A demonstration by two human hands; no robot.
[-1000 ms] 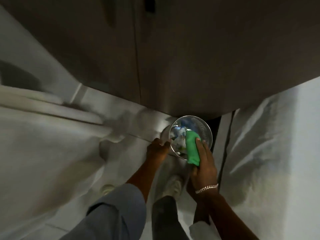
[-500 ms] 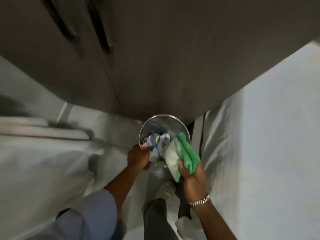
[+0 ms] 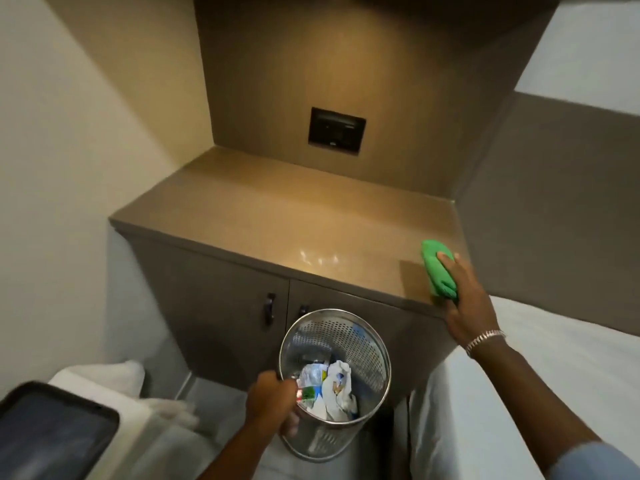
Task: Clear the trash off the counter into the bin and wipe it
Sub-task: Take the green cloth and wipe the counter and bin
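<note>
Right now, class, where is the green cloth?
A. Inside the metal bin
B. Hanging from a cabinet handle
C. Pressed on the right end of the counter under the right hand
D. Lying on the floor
C: the right hand presses the green cloth flat on the counter near its right front corner, while the left hand grips the rim of the metal bin.
</note>
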